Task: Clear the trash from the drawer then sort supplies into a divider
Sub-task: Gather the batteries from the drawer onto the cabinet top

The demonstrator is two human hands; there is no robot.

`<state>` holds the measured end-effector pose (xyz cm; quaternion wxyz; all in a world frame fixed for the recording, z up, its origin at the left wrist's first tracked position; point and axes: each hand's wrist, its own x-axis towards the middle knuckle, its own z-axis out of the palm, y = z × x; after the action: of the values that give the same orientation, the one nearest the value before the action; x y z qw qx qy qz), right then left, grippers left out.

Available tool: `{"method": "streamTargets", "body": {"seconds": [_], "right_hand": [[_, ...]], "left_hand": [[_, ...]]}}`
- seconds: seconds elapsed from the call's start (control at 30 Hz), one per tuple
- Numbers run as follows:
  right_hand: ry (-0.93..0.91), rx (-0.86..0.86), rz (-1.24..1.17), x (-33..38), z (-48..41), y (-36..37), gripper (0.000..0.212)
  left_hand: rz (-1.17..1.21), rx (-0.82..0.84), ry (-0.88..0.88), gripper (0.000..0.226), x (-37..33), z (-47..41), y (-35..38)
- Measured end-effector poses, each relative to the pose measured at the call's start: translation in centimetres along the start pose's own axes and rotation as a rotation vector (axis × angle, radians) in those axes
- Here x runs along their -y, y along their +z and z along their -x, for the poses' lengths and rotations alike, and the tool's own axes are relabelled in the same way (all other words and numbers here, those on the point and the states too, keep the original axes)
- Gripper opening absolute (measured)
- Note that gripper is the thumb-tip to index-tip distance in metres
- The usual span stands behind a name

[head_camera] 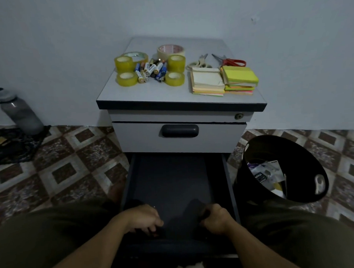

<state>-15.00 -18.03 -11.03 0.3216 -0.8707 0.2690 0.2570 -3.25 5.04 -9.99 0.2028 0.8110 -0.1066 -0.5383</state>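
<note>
- Lower drawer (126, 184): pulled out toward the knees, floor dark, looks bare; no trash made out inside.
- Trash (265, 174): lying in the black bin (242, 183) just right of the drawer; clearing step judged done.
- Supplies: up on the cabinet top (150, 92), well apart from the drawer. Tape rolls (174, 63) around a heap of batteries (151, 71), two scissors (229, 61), two stacks of sticky-note pads (240, 76).
- Left hand (144, 218): inside the drawer at its near end, fingers bent down toward the floor; cannot tell whether holding anything.
- Right hand (214, 219): same near end, fingers curled against something dark; too dim to tell object from shadow, so grip not settled.
- Divider: not plainly seen anywhere; possibly the dark shape by the right hand, unconfirmed.
- Risk 1: seating a divider half-blind in this light; could sit skewed or ride up a wall, then jam the drawer on closing.
- Risk 2: batteries piled loose; likely to roll off the top onto the tiles if a neighbouring tape roll gets lifted carelessly.
- Risk 3: leaning on the extended drawer with both hands; may tip the cabinet forward.
- Risk 4: bin close by the right arm; easy to knock over and spill.
</note>
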Motion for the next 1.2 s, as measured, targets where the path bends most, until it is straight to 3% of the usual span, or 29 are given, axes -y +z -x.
{"method": "streamTargets", "body": {"seconds": [0.1, 0.2, 0.3, 0.4, 0.5, 0.7, 0.87, 1.03, 1.2], "right_hand": [[-0.033, -0.027, -0.086, 0.1, -0.1, 0.0, 0.018], [-0.013, -0.035, -0.029, 0.0, -0.2, 0.0, 0.027], [0.037, 0.035, 0.026, -0.1, 0.0, 0.2, 0.036], [0.008, 0.081, 0.040, -0.1, -0.2, 0.4, 0.031], [-0.037, 0.101, -0.015, 0.2, -0.4, 0.4, 0.022], [-0.079, 0.137, -0.112, 0.7, -0.6, 0.8, 0.032], [-0.140, 0.098, -0.017, 0.7, -0.9, 1.0, 0.034], [-0.206, 0.124, 0.193, 0.7, -1.1, 1.1, 0.058], [-0.239, 0.102, 0.257, 0.6, -1.4, 1.2, 0.065]], "left_hand": [[0.128, -0.046, 0.019, 0.024, -0.2, 0.3, -0.1], [0.150, -0.117, 0.008, 0.023, -0.4, 0.5, -0.7], [0.085, -0.044, -0.058, 0.030, -0.4, 0.6, -0.7], [0.115, 0.041, -0.055, 0.024, -0.2, 0.4, -0.1], [0.163, 0.017, -0.021, 0.017, 0.0, 0.2, 0.3], [0.416, -0.067, 0.072, 0.017, -0.3, -0.3, 0.8], [0.111, -0.127, 0.231, 0.025, -0.1, -0.6, 0.9], [-0.122, -0.140, 0.259, 0.041, 0.2, -0.7, 1.2], [-0.379, -0.243, 0.281, 0.038, 0.5, -1.7, 1.8]]}}
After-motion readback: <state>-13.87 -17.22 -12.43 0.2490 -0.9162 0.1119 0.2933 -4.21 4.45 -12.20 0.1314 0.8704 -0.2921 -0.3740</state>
